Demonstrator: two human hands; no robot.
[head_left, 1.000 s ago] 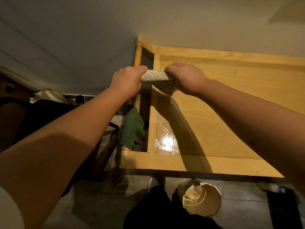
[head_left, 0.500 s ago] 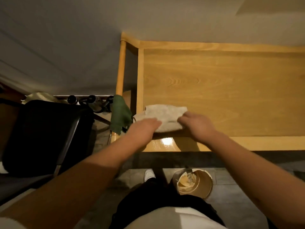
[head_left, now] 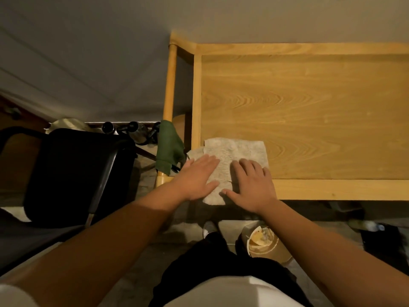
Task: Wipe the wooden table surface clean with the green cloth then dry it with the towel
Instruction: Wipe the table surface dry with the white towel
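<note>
A pale grey towel (head_left: 239, 149) lies spread flat on the near left corner of the wooden table (head_left: 309, 111). My left hand (head_left: 197, 178) rests palm down on the towel's left part, fingers stretched out. My right hand (head_left: 251, 185) presses flat on its right part, fingers slightly spread. The towel's near edge hangs a little over the table's front rim. The green cloth (head_left: 169, 149) hangs over the table's left side rail, apart from both hands.
A black chair (head_left: 73, 171) stands left of the table. On the floor below the front edge sits a round bin (head_left: 265, 244) holding scraps. Several dark bottles (head_left: 132, 129) stand near the wall. My legs and a shoe show below.
The towel went from bunched between both fists above the table to lying flat on the near left corner. Both hands opened and now press on it.
</note>
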